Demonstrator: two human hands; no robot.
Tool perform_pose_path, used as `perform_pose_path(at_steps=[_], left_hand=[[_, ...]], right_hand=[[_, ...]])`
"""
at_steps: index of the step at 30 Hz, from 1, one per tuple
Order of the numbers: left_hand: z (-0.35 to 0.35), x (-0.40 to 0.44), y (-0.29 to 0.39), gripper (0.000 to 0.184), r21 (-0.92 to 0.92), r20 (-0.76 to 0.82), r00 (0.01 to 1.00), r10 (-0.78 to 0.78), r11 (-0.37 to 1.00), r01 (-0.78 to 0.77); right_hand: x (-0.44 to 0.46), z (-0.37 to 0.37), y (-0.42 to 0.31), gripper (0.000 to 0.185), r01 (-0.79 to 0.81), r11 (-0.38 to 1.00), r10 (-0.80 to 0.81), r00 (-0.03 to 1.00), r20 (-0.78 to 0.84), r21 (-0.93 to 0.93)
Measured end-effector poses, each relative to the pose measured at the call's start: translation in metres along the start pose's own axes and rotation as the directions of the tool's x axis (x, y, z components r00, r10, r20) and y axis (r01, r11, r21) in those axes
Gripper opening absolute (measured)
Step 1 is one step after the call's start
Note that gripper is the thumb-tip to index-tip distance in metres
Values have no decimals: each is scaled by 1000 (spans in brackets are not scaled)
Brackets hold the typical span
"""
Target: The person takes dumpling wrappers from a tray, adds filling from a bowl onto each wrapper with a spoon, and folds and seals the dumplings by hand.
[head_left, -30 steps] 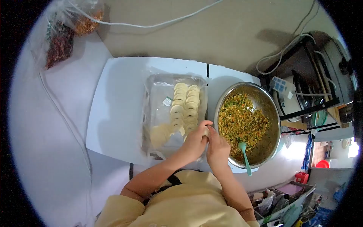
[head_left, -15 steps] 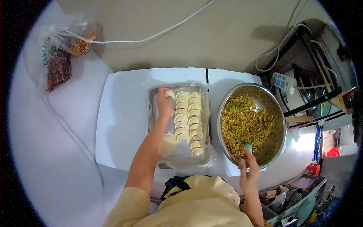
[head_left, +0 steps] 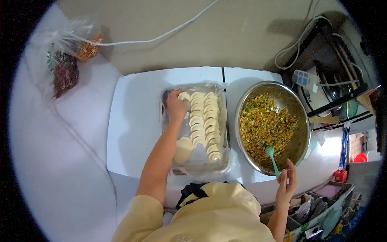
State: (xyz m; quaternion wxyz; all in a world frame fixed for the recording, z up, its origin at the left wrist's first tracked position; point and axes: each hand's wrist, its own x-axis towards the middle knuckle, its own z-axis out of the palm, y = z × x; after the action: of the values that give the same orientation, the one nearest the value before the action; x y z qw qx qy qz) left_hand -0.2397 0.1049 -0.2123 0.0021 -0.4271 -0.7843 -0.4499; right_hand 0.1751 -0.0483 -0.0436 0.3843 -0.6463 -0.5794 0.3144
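At the far left corner of the lined tray (head_left: 164,121), my left hand (head_left: 176,107) has its fingers curled at a pale folded dumpling (head_left: 184,96), gripping it low by the liner. Two columns of dumplings (head_left: 196,121) overlap to the right of it. A stack of round dough wrappers (head_left: 183,150) lies at the tray's near left. My right hand (head_left: 287,183) holds the handle end of a pale green spoon (head_left: 273,161) at the near rim of a steel bowl (head_left: 303,155), its index finger raised. The spoon's head lies on chopped yellow-green filling (head_left: 268,125).
Tray and bowl stand on a white surface (head_left: 135,121) against a wall. A black rack (head_left: 336,107) with a pot and a white power strip (head_left: 306,80) stands at the right. Plastic bags (head_left: 66,74) hang at the left. Crates of items (head_left: 306,205) are at the lower right.
My right hand has drawn back toward the spoon's handle end, baring more of the spoon. The dumpling by my left hand sits slightly farther out from the fingers. The whole view has shifted a little.
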Motion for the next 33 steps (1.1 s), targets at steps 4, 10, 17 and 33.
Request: perform_pose_path(at_steps=[4, 10, 17, 33], left_hand=[[-60, -7, 29, 18, 52, 366, 930, -11, 999, -9], [-132, -60, 32, 17, 167, 799, 601, -20, 967, -190], [-162, -117, 30, 28, 232, 654, 752, 80, 925, -300], [-161, -132, 35, 30, 476, 551, 808, -208, 874, -99]], right_hand=[[0, -7, 5, 28, 23, 999, -22, 1000, -19, 37], [4, -34, 38, 25, -21, 1000, 21, 997, -70, 7], [8, -37, 58, 23, 180, 966, -180, 984, 20, -184], [20, -25, 37, 36, 512, 734, -360, 850, 385, -446]])
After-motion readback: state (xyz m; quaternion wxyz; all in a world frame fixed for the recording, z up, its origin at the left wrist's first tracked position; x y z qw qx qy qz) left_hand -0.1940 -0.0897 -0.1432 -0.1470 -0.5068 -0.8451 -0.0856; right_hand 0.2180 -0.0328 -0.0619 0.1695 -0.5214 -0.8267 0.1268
